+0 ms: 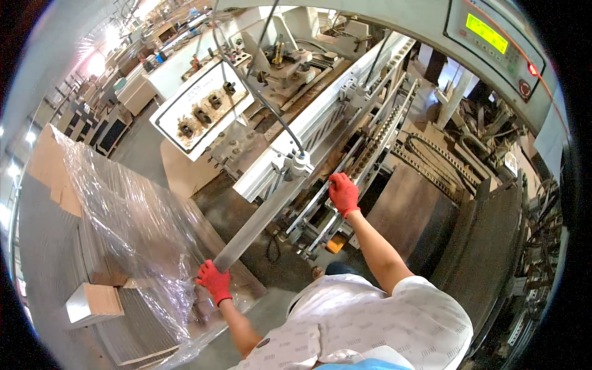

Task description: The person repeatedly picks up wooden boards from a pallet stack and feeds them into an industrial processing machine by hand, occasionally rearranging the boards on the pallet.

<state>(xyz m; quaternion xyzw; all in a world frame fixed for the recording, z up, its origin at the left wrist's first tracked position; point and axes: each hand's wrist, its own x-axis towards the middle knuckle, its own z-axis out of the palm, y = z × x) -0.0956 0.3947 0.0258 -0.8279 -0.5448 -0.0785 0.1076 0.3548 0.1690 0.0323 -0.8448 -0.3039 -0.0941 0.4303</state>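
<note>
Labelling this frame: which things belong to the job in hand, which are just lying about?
Apparently in the job:
long grey strip, end in left hand
white beam with clamps
metal rails, at right hand

Seemingly lying about:
plastic-wrapped stack
brown-and-white block

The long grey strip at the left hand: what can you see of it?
The long, narrow, straight-edged grey strip looks flat and smooth, with a faint sheen; its material is unclear. It slants toward the picture's upper right, alongside the long white beam. The red-gloved left hand holds its lower end; its far end is hard to make out.
</note>
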